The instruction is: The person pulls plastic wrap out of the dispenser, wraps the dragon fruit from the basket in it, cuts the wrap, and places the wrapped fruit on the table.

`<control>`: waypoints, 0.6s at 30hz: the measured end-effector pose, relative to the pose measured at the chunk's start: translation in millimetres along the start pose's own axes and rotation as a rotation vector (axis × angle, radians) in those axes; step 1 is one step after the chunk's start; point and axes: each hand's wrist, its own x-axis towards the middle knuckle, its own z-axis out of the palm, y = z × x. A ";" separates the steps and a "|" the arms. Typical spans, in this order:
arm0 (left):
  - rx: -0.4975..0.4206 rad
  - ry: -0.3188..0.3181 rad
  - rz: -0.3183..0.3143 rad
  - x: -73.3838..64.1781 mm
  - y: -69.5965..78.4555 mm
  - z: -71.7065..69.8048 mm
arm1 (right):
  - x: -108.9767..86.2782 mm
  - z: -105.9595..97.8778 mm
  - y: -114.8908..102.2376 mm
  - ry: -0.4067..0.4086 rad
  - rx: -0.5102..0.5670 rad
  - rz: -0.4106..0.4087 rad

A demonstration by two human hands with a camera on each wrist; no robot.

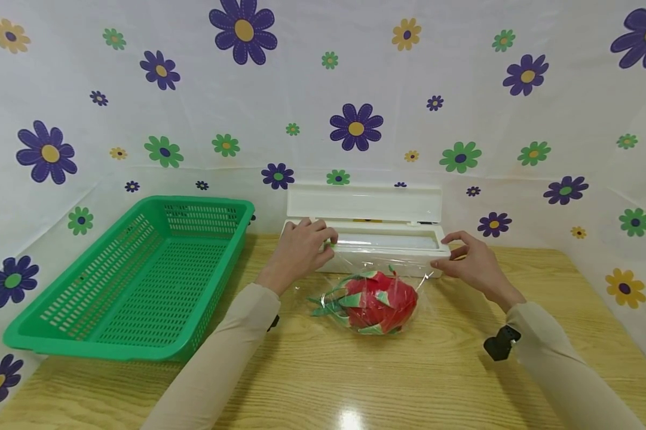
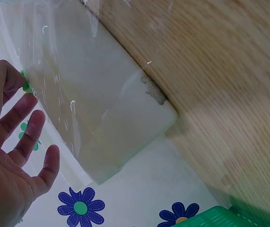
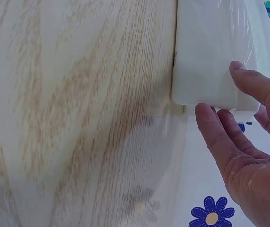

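A white cling film box (image 1: 379, 261) stands at the back of the table with its lid (image 1: 363, 202) raised and a film roll (image 1: 387, 241) inside. Clear film (image 1: 425, 278) reaches from its front over a red dragon fruit (image 1: 383, 301) with green-tipped scales. At the box's front edge my left hand (image 1: 303, 248) pinches a small green slider (image 2: 26, 84) between thumb and forefinger, other fingers loosely bent. My right hand (image 1: 475, 263) grips the box's right end, thumb on the front and fingers round the end (image 3: 248, 142).
To the left stands a green plastic basket (image 1: 140, 292) with slotted sides, beside my left forearm. Behind the box hangs a white flowered cloth (image 1: 301, 89). The wood-grain table (image 1: 323, 376) extends in front of the fruit.
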 end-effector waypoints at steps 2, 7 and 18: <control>0.000 0.000 -0.001 0.0 0.1 0.0 | -0.3 0.0 0.2 -0.001 0.003 0.000; -0.005 -0.009 -0.007 0.1 0.2 -0.7 | -1.0 -0.1 -0.6 -0.001 0.008 0.001; 0.000 -0.003 -0.008 -0.2 0.1 -0.7 | -1.4 0.0 -0.2 0.007 -0.019 -0.001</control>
